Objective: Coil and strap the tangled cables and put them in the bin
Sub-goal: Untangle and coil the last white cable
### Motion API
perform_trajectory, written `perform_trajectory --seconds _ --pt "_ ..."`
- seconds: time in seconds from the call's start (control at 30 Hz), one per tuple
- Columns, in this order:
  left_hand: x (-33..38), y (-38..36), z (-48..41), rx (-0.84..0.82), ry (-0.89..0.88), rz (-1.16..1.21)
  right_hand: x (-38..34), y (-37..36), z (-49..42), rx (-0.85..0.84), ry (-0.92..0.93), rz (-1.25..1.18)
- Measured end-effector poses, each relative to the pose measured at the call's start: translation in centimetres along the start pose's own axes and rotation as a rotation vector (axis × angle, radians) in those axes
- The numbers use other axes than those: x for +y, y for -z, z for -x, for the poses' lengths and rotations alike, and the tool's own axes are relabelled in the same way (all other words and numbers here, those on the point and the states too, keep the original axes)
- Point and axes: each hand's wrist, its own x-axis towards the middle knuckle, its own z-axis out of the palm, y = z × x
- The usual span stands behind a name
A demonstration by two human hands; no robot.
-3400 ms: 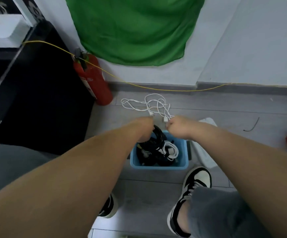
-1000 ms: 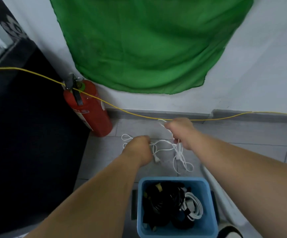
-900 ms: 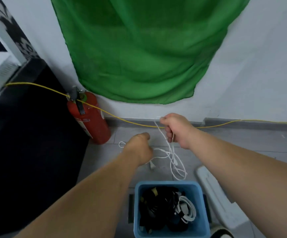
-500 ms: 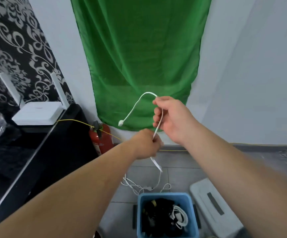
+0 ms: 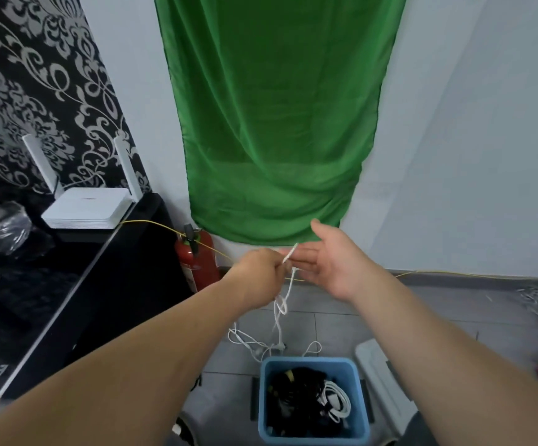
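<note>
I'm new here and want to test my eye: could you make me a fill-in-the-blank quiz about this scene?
The cable pinched by the left hand is ____.
The bin on the floor is ____.
The cloth on the wall is ____.
The right hand, fingers straight, is ____.
Missing words: white; blue; green; open.

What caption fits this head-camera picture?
Left hand pinches a white cable beside the open right hand, above the bin.

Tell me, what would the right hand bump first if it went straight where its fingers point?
The right hand would likely meet the cable that the left hand pinches.
</note>
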Motion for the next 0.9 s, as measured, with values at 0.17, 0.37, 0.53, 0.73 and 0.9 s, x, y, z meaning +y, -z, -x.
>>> perform_trajectory --seconds 0.17,0.37,0.53,0.73,0.9 --pt "-0.4 -1.5 0.1 -0.235 -0.065 -0.039 -0.2 0.0 -2.6 0.024 -0.037 -0.187" --pt "-1.5 -1.3 -0.7 -0.370 -0.019 -0.420 0.3 0.4 -4.3 0.104 0.018 0.168" --pt "-2.7 1.5 -1.7 0.131 0.102 -0.178 -1.0 0.8 -1.6 -0.134 0.084 0.402" --pt "-3.8 2.0 -2.3 0.110 -0.058 0.015 -2.0 2.5 0.2 -0.269 0.240 0.274" --pt "-3.8 1.2 -1.9 -0.086 -0.010 -0.065 -2.0 2.6 0.0 -0.312 0.326 0.072"
